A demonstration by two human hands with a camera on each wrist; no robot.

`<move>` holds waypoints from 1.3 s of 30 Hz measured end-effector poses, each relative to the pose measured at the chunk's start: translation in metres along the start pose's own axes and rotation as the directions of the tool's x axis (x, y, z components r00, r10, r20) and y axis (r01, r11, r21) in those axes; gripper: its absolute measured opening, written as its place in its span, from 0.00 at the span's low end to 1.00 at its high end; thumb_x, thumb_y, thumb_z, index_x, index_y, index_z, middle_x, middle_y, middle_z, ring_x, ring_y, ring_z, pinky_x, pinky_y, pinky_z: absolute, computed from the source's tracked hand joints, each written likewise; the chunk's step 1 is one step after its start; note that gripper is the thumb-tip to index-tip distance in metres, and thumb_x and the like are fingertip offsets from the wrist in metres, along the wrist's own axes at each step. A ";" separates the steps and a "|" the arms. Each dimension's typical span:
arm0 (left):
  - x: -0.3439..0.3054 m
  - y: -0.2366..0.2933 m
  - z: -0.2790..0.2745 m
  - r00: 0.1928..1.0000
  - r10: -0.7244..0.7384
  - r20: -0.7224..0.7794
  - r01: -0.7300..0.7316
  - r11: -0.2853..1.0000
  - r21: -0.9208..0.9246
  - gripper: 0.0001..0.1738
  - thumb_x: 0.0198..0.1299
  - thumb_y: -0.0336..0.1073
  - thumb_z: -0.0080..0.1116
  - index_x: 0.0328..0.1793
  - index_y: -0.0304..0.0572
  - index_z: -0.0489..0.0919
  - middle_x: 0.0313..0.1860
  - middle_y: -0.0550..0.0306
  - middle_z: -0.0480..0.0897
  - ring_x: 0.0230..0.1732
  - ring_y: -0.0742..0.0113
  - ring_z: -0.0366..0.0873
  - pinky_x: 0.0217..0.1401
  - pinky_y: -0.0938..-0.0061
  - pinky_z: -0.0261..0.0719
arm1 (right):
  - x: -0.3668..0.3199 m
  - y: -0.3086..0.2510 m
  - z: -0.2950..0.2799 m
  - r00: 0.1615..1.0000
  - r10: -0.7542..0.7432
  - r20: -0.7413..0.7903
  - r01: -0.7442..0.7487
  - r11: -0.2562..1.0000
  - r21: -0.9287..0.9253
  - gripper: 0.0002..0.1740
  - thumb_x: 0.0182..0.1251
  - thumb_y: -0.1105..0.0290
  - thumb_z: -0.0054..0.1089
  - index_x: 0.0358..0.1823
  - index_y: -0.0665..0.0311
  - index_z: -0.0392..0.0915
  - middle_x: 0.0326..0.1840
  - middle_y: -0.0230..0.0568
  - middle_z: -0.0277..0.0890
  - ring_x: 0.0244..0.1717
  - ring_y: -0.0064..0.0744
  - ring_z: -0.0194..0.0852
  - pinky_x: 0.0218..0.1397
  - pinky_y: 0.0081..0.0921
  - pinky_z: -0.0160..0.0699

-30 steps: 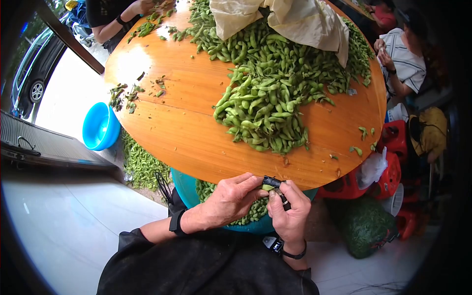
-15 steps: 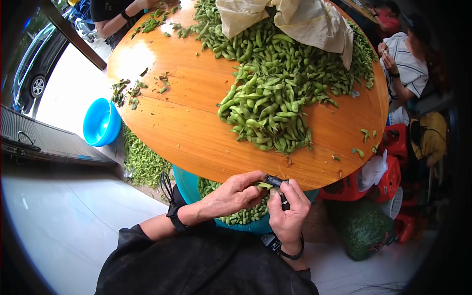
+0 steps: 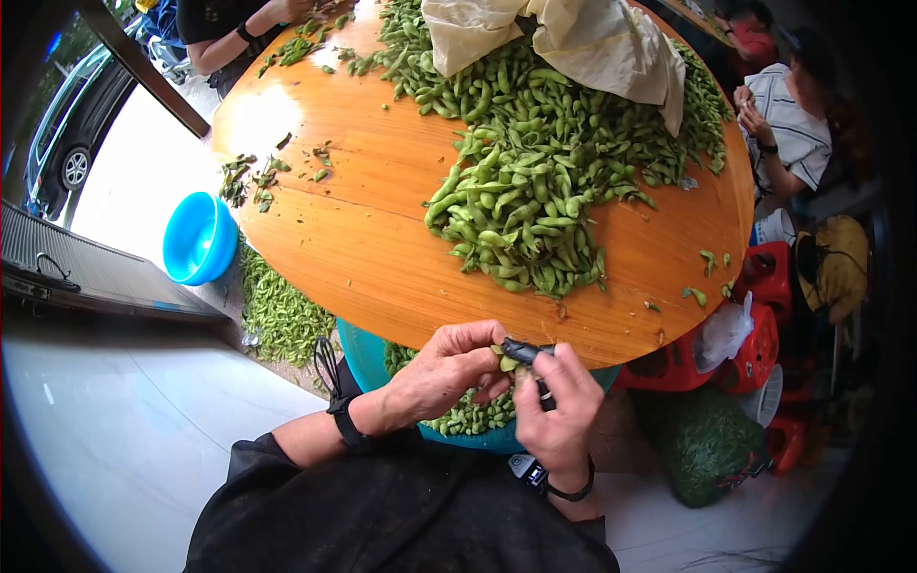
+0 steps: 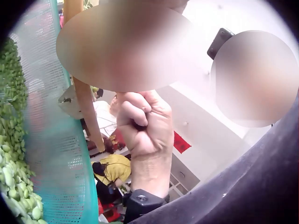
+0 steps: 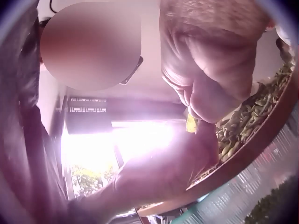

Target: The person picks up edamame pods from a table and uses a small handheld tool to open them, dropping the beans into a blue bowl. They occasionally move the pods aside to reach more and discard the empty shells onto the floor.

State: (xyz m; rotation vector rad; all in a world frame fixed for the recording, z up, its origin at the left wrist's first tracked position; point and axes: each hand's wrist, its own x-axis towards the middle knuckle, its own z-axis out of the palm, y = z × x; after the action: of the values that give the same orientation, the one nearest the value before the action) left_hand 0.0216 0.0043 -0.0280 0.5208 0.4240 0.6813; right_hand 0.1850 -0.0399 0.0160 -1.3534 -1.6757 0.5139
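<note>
Over the table's near edge, my left hand (image 3: 435,382) pinches a green edamame pod (image 3: 509,364) between thumb and fingers. My right hand (image 3: 562,415) meets it from the right, its thumb and fingers pinching the pod's other side. A black, tape-like piece (image 3: 525,351) lies along the right fingertips, against the pod. In the right wrist view a yellow-green bit of the pod (image 5: 191,124) shows where the hands meet. Below them stands a teal mesh basket (image 4: 74,186) with shelled green beans (image 3: 473,417) in it.
A large heap of edamame pods (image 3: 525,191) covers part of the wooden table (image 3: 353,229), under a cream cloth (image 3: 611,53). On the left, a blue basin (image 3: 199,239) stands near pods on the floor (image 3: 282,301). Red stools (image 3: 755,344) and other people are at right.
The left hand has shifted slightly up and left. The black piece at the right fingertips has tilted, and more of the pod shows between the hands.
</note>
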 end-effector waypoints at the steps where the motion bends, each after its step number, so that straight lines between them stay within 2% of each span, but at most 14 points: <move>1: 0.003 0.002 -0.002 0.996 0.042 0.073 -0.038 0.998 -0.050 0.09 0.72 0.28 0.50 0.53 0.37 0.79 0.39 0.56 0.83 0.31 0.72 0.75 0.29 0.79 0.70 | 0.002 0.000 0.000 1.000 0.001 0.010 -0.001 1.000 0.006 0.07 0.58 0.82 0.62 0.39 0.71 0.78 0.30 0.45 0.69 0.27 0.44 0.74 0.30 0.31 0.73; 6: -0.005 0.005 0.011 0.998 -0.064 -0.028 0.069 0.949 0.308 0.20 0.68 0.23 0.48 0.66 0.33 0.71 0.42 0.57 0.83 0.38 0.71 0.80 0.39 0.76 0.79 | -0.010 0.022 -0.017 0.879 0.461 0.122 -0.450 0.718 0.531 0.03 0.65 0.83 0.56 0.39 0.76 0.75 0.28 0.31 0.68 0.22 0.16 0.67 0.22 0.18 0.64; 8: -0.010 0.012 0.011 0.994 -0.092 0.060 0.023 0.712 0.702 0.20 0.66 0.25 0.55 0.64 0.34 0.73 0.41 0.51 0.84 0.40 0.64 0.83 0.41 0.70 0.81 | -0.013 0.022 -0.039 0.817 0.556 0.154 -0.507 0.565 0.651 0.04 0.66 0.84 0.55 0.40 0.77 0.75 0.26 0.29 0.67 0.22 0.16 0.67 0.21 0.15 0.62; 9: -0.007 0.009 0.005 0.940 0.081 0.333 -0.338 0.375 0.863 0.17 0.63 0.26 0.60 0.59 0.35 0.77 0.39 0.46 0.85 0.41 0.52 0.85 0.43 0.63 0.82 | -0.018 0.027 -0.056 0.808 0.562 0.175 -0.539 0.588 0.603 0.05 0.63 0.85 0.56 0.40 0.77 0.76 0.26 0.31 0.69 0.22 0.19 0.68 0.21 0.17 0.64; 10: -0.010 0.016 0.005 0.926 -0.083 0.369 -0.324 0.329 0.887 0.11 0.63 0.26 0.60 0.52 0.35 0.80 0.40 0.44 0.84 0.40 0.43 0.84 0.44 0.58 0.81 | -0.025 0.035 -0.078 0.800 0.568 0.195 -0.567 0.609 0.554 0.06 0.60 0.85 0.58 0.40 0.77 0.77 0.25 0.34 0.71 0.21 0.23 0.70 0.22 0.20 0.66; 12: -0.006 0.022 0.003 0.905 0.019 0.426 -0.412 0.300 0.861 0.09 0.61 0.26 0.61 0.48 0.35 0.81 0.37 0.44 0.83 0.38 0.43 0.83 0.42 0.57 0.81 | -0.039 0.059 -0.131 0.939 0.098 0.329 -0.098 0.995 -0.018 0.09 0.53 0.85 0.60 0.38 0.76 0.78 0.25 0.41 0.75 0.19 0.32 0.71 0.24 0.27 0.69; 14: 0.005 0.034 0.007 0.914 0.234 0.331 -0.359 0.090 0.929 0.11 0.59 0.25 0.61 0.49 0.36 0.81 0.34 0.46 0.80 0.36 0.43 0.82 0.40 0.57 0.81 | -0.040 0.047 -0.158 0.858 0.343 0.382 -0.311 0.939 -0.145 0.10 0.49 0.83 0.61 0.36 0.75 0.79 0.25 0.48 0.75 0.20 0.39 0.72 0.27 0.31 0.71; 17: 0.029 0.040 0.001 0.840 0.450 0.303 -0.169 -0.313 0.935 0.22 0.52 0.21 0.58 0.56 0.37 0.79 0.42 0.50 0.79 0.41 0.48 0.82 0.42 0.60 0.83 | -0.047 0.049 -0.164 0.783 0.616 0.086 -0.559 0.758 -0.336 0.06 0.58 0.81 0.58 0.37 0.74 0.77 0.25 0.50 0.74 0.22 0.40 0.74 0.29 0.29 0.71; 22: 0.039 0.028 0.003 0.819 0.450 0.356 -0.055 -0.556 0.829 0.23 0.50 0.24 0.57 0.56 0.37 0.78 0.43 0.52 0.75 0.45 0.52 0.79 0.39 0.62 0.82 | -0.035 0.058 -0.122 0.904 0.419 0.083 -0.391 0.890 -0.237 0.07 0.59 0.81 0.59 0.39 0.73 0.78 0.29 0.50 0.77 0.26 0.45 0.77 0.33 0.31 0.75; 26: 0.034 0.028 0.001 0.774 0.525 0.353 -0.043 -0.514 0.857 0.19 0.51 0.23 0.62 0.52 0.38 0.79 0.44 0.53 0.75 0.43 0.58 0.79 0.37 0.67 0.81 | -0.009 0.039 -0.066 0.941 0.320 0.107 -0.317 0.947 -0.043 0.06 0.62 0.80 0.60 0.39 0.73 0.79 0.30 0.48 0.77 0.27 0.40 0.79 0.32 0.28 0.75; 28: 0.027 0.028 0.005 0.808 0.538 0.241 -0.227 -0.093 0.969 0.17 0.52 0.24 0.68 0.49 0.37 0.79 0.47 0.53 0.77 0.38 0.62 0.81 0.34 0.72 0.80 | -0.003 0.033 -0.039 0.929 0.358 0.094 -0.367 0.924 0.106 0.05 0.64 0.79 0.60 0.40 0.73 0.79 0.29 0.47 0.77 0.26 0.37 0.77 0.31 0.27 0.74; 30: 0.019 0.026 0.010 0.855 0.492 0.164 -0.187 -0.001 0.982 0.14 0.56 0.25 0.71 0.47 0.34 0.79 0.48 0.54 0.81 0.36 0.69 0.83 0.36 0.76 0.82 | 0.000 0.034 -0.019 0.902 0.417 0.112 -0.431 0.858 0.280 0.10 0.66 0.81 0.59 0.48 0.75 0.80 0.27 0.36 0.73 0.23 0.22 0.71 0.28 0.22 0.70; 33: 0.014 0.017 0.013 0.966 0.222 -0.131 -0.128 0.854 0.505 0.08 0.66 0.27 0.65 0.47 0.32 0.79 0.40 0.60 0.85 0.43 0.76 0.83 0.45 0.78 0.85 | 0.002 0.031 -0.007 0.885 0.431 0.178 -0.461 0.755 0.467 0.12 0.69 0.81 0.58 0.51 0.77 0.79 0.31 0.32 0.70 0.24 0.16 0.69 0.25 0.18 0.67; 39: 0.011 0.023 0.015 0.966 0.135 -0.220 -0.011 0.872 0.489 0.08 0.64 0.31 0.68 0.44 0.35 0.82 0.33 0.63 0.84 0.36 0.80 0.81 0.35 0.84 0.78 | 0.002 0.022 -0.009 0.854 0.438 0.280 -0.508 0.587 0.630 0.12 0.71 0.80 0.57 0.52 0.81 0.77 0.36 0.33 0.67 0.24 0.15 0.67 0.22 0.17 0.65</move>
State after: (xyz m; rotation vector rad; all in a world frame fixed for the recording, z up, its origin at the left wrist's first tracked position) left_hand 0.0261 0.0223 -0.0043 0.9376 0.8276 0.7177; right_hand 0.2049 -0.0329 0.0042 -1.1829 -0.9663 1.3927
